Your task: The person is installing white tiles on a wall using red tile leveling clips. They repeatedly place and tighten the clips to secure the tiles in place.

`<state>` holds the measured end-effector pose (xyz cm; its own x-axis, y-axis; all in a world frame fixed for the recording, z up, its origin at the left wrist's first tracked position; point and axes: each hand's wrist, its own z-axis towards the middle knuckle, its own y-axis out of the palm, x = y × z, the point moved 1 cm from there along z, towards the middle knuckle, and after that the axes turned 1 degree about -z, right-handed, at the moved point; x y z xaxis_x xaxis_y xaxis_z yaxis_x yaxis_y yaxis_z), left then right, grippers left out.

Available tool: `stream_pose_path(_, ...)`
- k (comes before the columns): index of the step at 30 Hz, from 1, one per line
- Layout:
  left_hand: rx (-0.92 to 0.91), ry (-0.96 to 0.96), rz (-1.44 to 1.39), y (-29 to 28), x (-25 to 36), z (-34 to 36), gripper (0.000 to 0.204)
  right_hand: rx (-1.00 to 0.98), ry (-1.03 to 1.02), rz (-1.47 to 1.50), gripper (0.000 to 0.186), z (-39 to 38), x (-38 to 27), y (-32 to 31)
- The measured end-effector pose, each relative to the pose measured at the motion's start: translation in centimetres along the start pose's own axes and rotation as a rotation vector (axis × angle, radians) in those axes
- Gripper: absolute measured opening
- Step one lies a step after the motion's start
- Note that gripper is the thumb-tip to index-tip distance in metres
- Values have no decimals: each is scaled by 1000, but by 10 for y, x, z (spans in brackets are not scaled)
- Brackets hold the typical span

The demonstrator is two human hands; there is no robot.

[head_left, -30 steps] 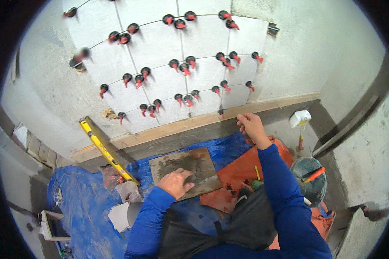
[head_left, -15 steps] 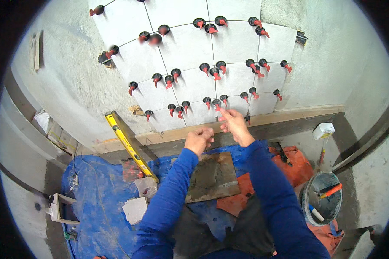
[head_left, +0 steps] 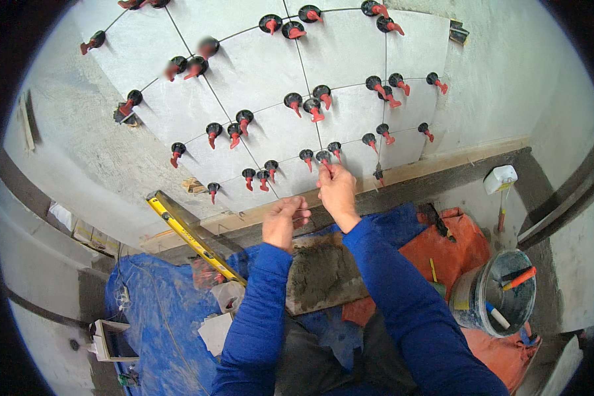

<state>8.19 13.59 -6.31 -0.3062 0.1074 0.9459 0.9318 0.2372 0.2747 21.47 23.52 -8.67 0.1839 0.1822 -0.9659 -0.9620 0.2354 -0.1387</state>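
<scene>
Pale wall tiles (head_left: 244, 76) carry black round tile levelers with red T-shaped handles along their joints. My right hand (head_left: 338, 194) reaches up to the lowest row, its thumb and fingertips pinched on the red handle of one tile leveler (head_left: 323, 158). More levelers flank it closely, among them one to the right (head_left: 334, 149) and one to the left (head_left: 306, 157). My left hand (head_left: 285, 221) hovers lower and to the left, in front of the wall's foot, with its fingers curled together. Whatever those fingers may hold is hidden.
A wooden batten (head_left: 412, 169) runs beneath the tiles. The yellow spirit level (head_left: 195, 239) leans at the left. Below lie a mortar-smeared board (head_left: 320, 277), a blue tarp (head_left: 155, 317) and orange sheeting (head_left: 435, 254). A bucket (head_left: 472, 297) with tools stands at the right.
My right hand has come onto the red handle, its fingers closing there. My left hand stays curled, slightly lower. The whole view has shifted, sliding the upper tiles leftward and up.
</scene>
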Motion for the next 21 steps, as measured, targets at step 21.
stream_pose_path(21,20,205,403,-24,-1,-3,22,-169,568,881,32,3,-6,2)
